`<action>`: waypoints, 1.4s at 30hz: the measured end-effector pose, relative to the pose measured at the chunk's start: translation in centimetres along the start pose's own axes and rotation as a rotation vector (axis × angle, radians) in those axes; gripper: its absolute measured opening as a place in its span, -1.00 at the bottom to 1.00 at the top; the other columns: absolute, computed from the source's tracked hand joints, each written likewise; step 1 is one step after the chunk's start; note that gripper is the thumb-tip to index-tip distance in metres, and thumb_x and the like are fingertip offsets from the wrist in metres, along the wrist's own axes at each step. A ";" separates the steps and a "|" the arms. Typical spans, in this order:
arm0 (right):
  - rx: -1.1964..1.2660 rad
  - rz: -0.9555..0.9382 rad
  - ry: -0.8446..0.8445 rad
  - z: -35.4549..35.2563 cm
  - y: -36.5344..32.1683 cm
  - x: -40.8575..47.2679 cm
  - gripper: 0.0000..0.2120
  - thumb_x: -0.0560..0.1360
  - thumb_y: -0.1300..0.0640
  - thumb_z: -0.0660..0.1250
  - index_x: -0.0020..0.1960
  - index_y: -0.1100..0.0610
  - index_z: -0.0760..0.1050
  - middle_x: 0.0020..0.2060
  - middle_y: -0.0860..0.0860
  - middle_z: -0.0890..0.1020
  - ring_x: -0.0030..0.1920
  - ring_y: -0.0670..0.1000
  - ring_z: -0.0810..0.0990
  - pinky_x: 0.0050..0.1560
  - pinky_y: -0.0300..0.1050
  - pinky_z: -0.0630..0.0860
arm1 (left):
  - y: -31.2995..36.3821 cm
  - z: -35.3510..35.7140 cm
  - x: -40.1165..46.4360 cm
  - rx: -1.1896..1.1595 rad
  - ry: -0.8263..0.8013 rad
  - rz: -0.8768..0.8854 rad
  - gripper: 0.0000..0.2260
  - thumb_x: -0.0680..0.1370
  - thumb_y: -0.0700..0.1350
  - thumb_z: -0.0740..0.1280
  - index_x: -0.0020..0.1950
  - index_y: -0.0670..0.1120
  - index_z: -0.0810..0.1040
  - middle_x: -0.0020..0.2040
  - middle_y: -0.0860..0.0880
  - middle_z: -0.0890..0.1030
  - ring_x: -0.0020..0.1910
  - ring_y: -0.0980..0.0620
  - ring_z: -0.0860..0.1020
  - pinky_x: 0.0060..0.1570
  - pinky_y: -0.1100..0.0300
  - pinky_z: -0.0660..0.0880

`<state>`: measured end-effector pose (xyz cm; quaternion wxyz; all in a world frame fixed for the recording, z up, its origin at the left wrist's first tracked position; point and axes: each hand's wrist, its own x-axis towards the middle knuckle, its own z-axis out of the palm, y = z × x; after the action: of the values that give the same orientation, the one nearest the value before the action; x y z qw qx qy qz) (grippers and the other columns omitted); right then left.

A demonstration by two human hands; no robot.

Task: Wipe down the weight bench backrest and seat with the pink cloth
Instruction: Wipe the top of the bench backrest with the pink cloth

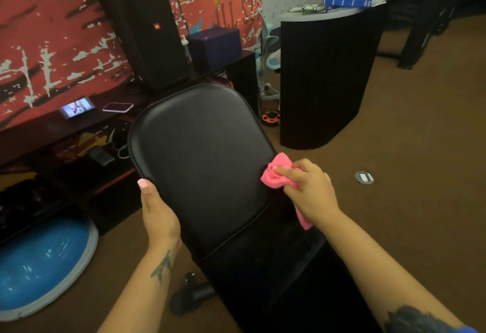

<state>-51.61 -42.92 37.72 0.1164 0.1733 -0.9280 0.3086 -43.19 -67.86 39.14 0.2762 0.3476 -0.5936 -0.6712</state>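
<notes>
Pink cloth (276, 172) sits bunched at the right edge of the backrest (202, 154), about mid-height, w/ a tail hanging down past the wrist. Step in hand, as I read it: wiping the backrest, seat (265, 261) not yet touched by the cloth. Right hand (310, 190) has fingers curled over the wad, thumb and forefinger pinching it vs. the black vinyl, so it's clamped on the cloth, not spread flat. Left hand (157, 214) grips the backrest's left edge, thumb laid up along the rim w/ the nail showing, other fingers hidden behind the pad; looks like it's bracing the pad so it doesn't rock. Backrest is tilted up, seat lies below it, nearer the camera, dark and partly in shadow. Next move prob. calls for dragging the cloth across toward the left hand in overlapping passes, top to bottom, keeping pressure even, then dropping down past the seam to the seat. Opening the wad out flatter would cover more per pass. Around the bench: blue balance dome (39, 267) on the floor at left, two phones (79, 106) on a low shelf, tall black speaker (142, 25) behind.
</notes>
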 end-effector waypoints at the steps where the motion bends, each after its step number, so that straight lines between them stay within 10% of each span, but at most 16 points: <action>1: 0.013 -0.008 -0.009 0.0 0.4 -0.5 -0.63 0.41 0.15 0.37 0.15 -0.19 0.54 -0.02 -0.07 0.49 0.01 -0.01 0.43 0.00 -0.02 0.37 | 0.0 0.0 0.0 0.002 0.004 0.000 -0.27 0.51 0.43 -0.05 0.53 0.02 0.26 0.49 0.01 0.35 0.46 -0.04 0.30 0.44 0.01 0.22; 42: 0.079 0.068 0.146 -0.7 -2.3 5.1 -0.70 0.45 0.15 0.35 0.16 -0.04 0.56 -0.04 -0.07 0.48 0.01 0.03 0.49 0.04 0.05 0.40 | 0.8 0.2 -1.0 -0.057 -0.044 0.043 -0.29 0.42 0.43 -0.03 0.40 0.06 0.41 0.23 0.12 0.48 0.27 0.05 0.42 0.26 0.04 0.35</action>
<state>-55.33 -45.46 41.15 0.1662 0.1234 -0.9095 0.3606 -42.72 -67.06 40.10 0.2871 0.3122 -0.5875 -0.6892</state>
